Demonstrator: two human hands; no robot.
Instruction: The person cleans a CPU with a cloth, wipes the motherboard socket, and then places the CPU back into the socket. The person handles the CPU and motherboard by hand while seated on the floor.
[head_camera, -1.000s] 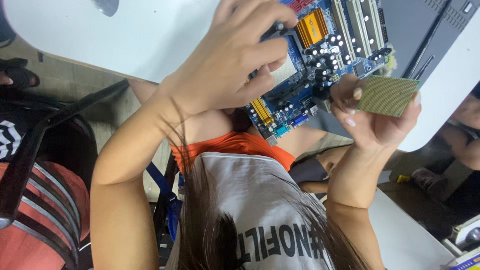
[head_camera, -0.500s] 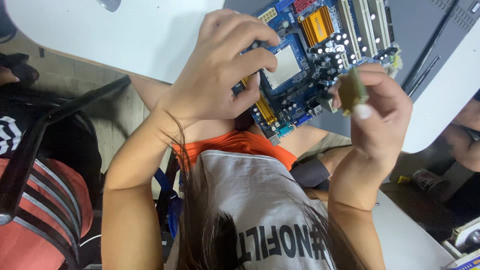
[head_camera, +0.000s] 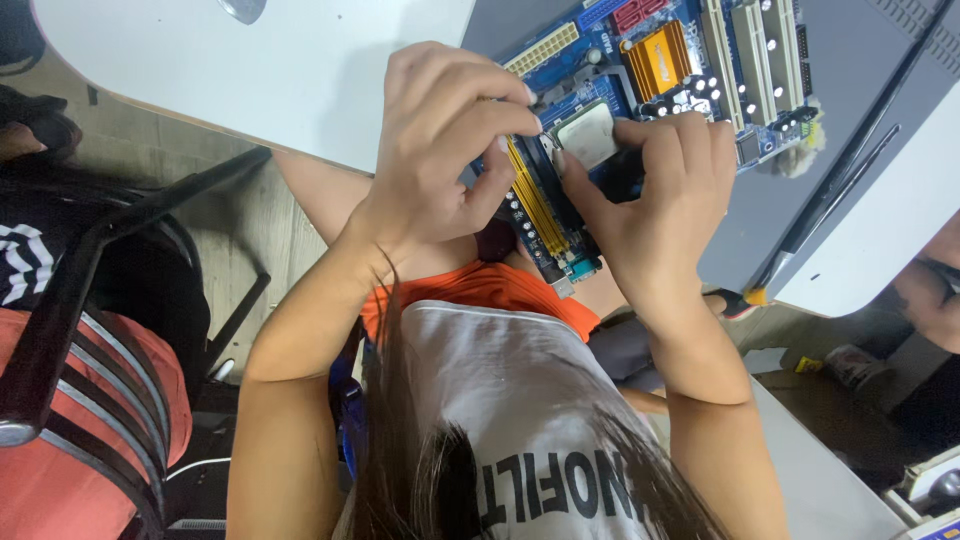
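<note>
Processor chip (head_camera: 587, 133), square, metal-topped: lying over the socket of blue motherboard (head_camera: 640, 60), right hand (head_camera: 660, 205) fingertips pinching its edge, left hand (head_camera: 450, 140) curled, steadying beside it; apparently not yet latched, seating unclear

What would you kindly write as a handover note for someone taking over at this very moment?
Left hand: fingertips resting on the blue motherboard beside the socket.
Right hand: fingers touching the square processor chip.
Chip lies on the socket, metal lid up; whether it is fully seated cannot be told.
Board sits on the grey case at the white table.
No cooler is mounted on it.
</note>
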